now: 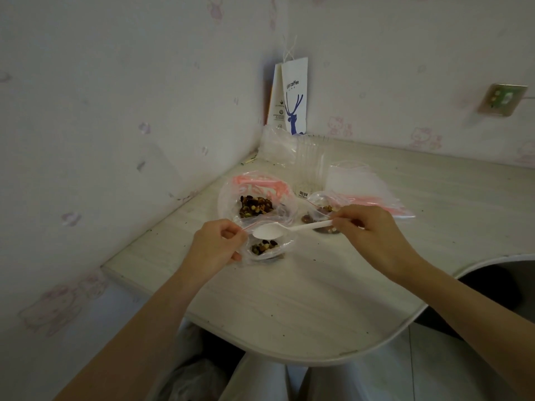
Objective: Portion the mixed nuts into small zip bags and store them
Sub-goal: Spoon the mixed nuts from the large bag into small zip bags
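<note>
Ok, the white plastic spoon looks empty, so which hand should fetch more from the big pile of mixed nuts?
Right. The right hand pinches the white plastic spoon, bowl empty, close to the pile of mixed nuts. The left hand holds the small clear zip bag open.

Nearest us the pale wooden table lies open, while clear plastic zip bags, stacked clear plastic cups and a white paper bag crowd its far corner.
</note>
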